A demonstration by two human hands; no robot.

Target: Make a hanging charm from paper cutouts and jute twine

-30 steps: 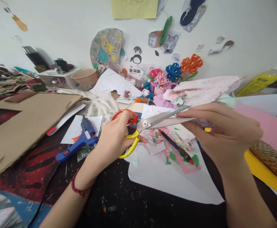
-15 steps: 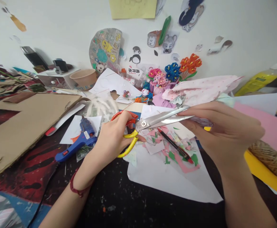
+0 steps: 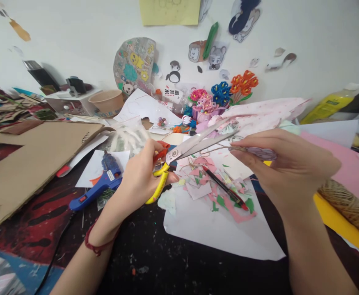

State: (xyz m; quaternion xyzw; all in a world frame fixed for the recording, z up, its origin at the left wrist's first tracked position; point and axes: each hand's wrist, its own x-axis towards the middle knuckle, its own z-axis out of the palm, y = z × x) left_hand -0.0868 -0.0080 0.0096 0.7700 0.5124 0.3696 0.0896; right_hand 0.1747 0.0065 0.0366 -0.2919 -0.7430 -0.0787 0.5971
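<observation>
My left hand (image 3: 139,180) is wrapped round the red and yellow handles of the scissors (image 3: 174,154), whose blades point up and to the right, slightly apart. Between the fingertips of my right hand (image 3: 286,168) is a small greyish-purple piece (image 3: 261,153). A thin brown string (image 3: 218,148) runs left from those fingertips, below the blades. Under the scissors, pink and green paper scraps (image 3: 197,184) and a black and red pen (image 3: 225,187) lie on a white sheet (image 3: 216,235).
A blue glue gun (image 3: 97,189) rests left of my left hand, beside brown cardboard (image 3: 34,159). Twine (image 3: 348,205) and a yellow item (image 3: 336,223) lie at the right. Colourful flowers (image 3: 220,94) and a yellow bottle (image 3: 330,104) stand by the wall.
The scissors have moved left and tilted more steeply upward, away from my right fingertips. The string now shows below the blades. My right hand has barely moved.
</observation>
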